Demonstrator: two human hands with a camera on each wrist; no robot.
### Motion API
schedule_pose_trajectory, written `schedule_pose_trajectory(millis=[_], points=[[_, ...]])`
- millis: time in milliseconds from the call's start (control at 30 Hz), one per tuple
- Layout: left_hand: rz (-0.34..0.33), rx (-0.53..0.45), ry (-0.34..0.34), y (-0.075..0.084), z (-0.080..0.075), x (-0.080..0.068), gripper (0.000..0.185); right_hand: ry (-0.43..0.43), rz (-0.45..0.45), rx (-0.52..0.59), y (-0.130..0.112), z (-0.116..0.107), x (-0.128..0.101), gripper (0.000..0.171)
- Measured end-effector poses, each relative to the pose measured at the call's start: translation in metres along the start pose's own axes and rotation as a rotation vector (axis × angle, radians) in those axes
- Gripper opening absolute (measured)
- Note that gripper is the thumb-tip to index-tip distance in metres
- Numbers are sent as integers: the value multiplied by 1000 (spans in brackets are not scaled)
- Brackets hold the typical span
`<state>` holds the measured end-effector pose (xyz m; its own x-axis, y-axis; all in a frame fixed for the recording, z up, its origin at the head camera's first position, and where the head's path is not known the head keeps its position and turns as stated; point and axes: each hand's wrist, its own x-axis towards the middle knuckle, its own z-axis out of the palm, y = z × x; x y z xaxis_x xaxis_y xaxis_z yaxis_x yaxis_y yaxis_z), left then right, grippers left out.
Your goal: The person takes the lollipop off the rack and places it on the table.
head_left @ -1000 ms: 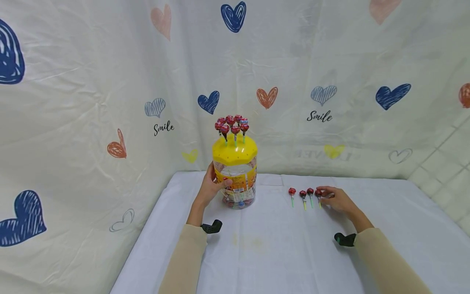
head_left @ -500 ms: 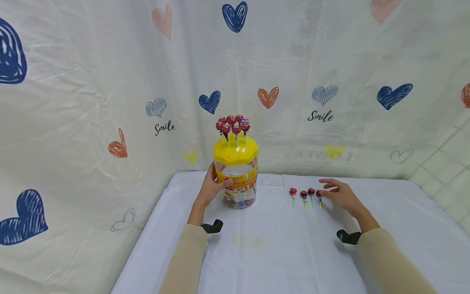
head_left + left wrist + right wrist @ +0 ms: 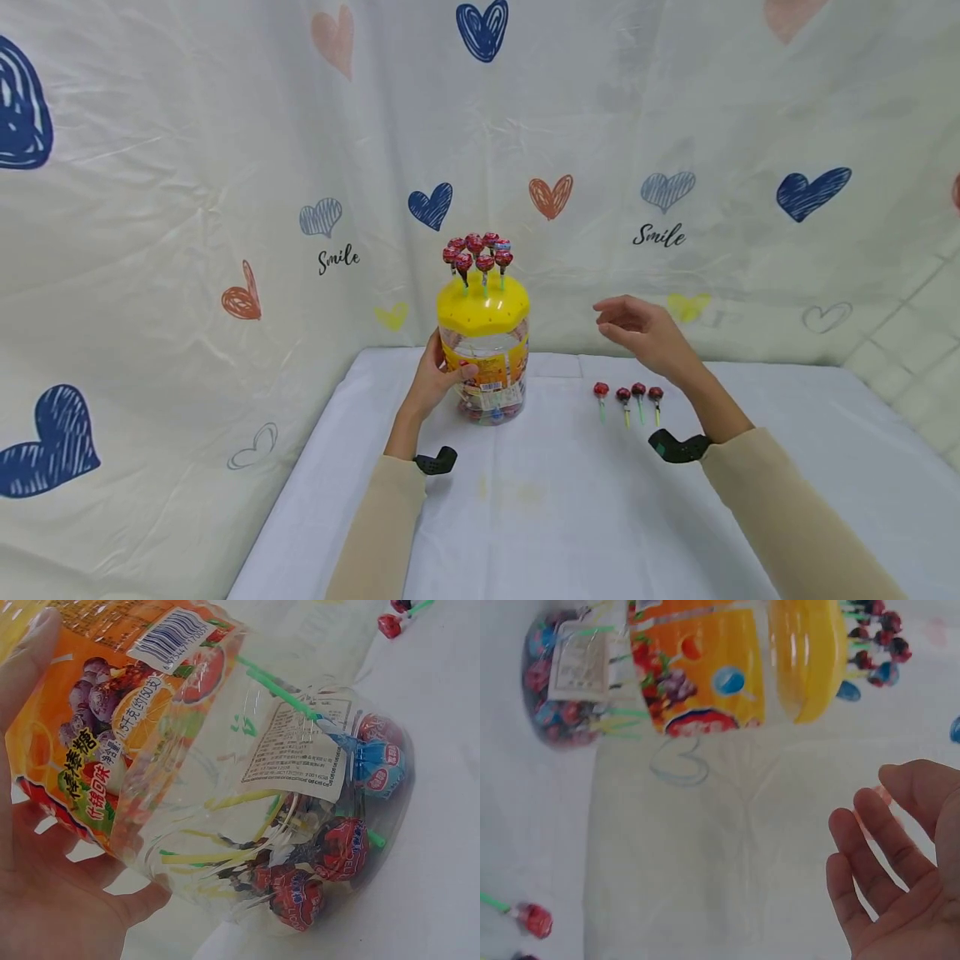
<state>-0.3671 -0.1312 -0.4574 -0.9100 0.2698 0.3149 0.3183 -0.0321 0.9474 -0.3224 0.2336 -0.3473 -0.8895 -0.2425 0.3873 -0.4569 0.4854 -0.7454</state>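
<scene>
Head view: left hand [image 3: 433,381] fingers clasp jar [image 3: 483,354]; right hand [image 3: 645,333] fingers relaxed, empty.

Four lollipops [image 3: 628,398] lie right of the jar [image 3: 482,350].

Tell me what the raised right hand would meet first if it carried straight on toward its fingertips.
Probably the yellow plastic lid of the clear candy jar: the right hand is open, fingers pointing left at it, nothing visible between. Depth is unclear.

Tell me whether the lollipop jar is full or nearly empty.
Nearly empty. The clear jar gripped by the left hand shows wrapped lollipops only at its bottom; above them it is see-through.
</scene>
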Motion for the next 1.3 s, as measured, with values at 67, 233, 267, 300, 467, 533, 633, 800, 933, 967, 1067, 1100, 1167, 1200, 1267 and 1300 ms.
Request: schedule_pose_trajectory(millis=[67,233,267,300,467,533,633,800,933,967,1067,1100,1167,1200,1267,1300], points=[[4,-2,-1,0,0,0,83,12,-43,24,-22,7,7,30],[-3,13,0,-2,-1,0,82,54,-110,86,-70,23,22,30],[-5,17,0,-2,-2,0,82,70,-120,90,-75,26,26,30],[-8,20,1,-3,-2,0,82,85,-132,101,-80,30,30,30],[-15,24,7,-3,-2,-1,82,138,-189,139,-105,47,45,31],[-17,23,8,-3,-1,-1,82,139,-205,157,-112,52,49,32],[-13,21,5,-2,0,-1,84,149,-212,175,-113,61,57,33],[-17,14,7,-2,1,0,84,181,-200,212,-95,79,75,37],[-27,14,11,-2,1,0,85,204,-181,228,-83,90,84,37],[-28,15,11,-2,1,0,85,210,-179,230,-82,92,85,37],[-24,15,7,-2,2,1,85,227,-174,227,-82,95,87,37],[-21,14,7,-1,1,1,85,231,-173,223,-82,96,88,37],[-15,11,8,-1,1,1,85,232,-171,217,-83,98,89,39],[-12,10,8,-1,1,1,85,231,-170,214,-84,98,89,39],[-11,7,11,-1,0,1,85,231,-168,212,-85,99,90,41],[-9,8,12,-1,0,1,85,231,-168,213,-85,100,91,42]])
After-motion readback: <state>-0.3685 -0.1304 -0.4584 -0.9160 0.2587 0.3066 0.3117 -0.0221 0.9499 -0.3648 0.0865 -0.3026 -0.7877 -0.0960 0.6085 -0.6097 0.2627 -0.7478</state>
